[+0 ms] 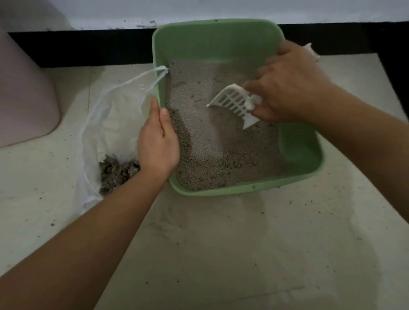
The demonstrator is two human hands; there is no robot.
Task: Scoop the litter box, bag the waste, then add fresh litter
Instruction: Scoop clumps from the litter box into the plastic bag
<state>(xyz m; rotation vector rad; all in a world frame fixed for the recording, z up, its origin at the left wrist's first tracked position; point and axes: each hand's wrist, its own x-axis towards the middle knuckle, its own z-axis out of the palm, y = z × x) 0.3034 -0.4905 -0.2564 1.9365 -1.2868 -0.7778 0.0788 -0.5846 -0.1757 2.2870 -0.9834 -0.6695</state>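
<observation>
Head view: green litter box (300, 157) steadied at its near-left rim by left hand (158, 143), beside open waste bag (98, 125); right hand (290, 88) closed on white scoop (234, 104), blade over litter for sifting

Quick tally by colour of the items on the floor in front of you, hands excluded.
Green: 1, the litter box
White: 2, the scoop and the plastic bag
Pink: 1, the bin at far left
Total: 4

The right hand holds the scoop; the left hand grips the box's rim.
</observation>
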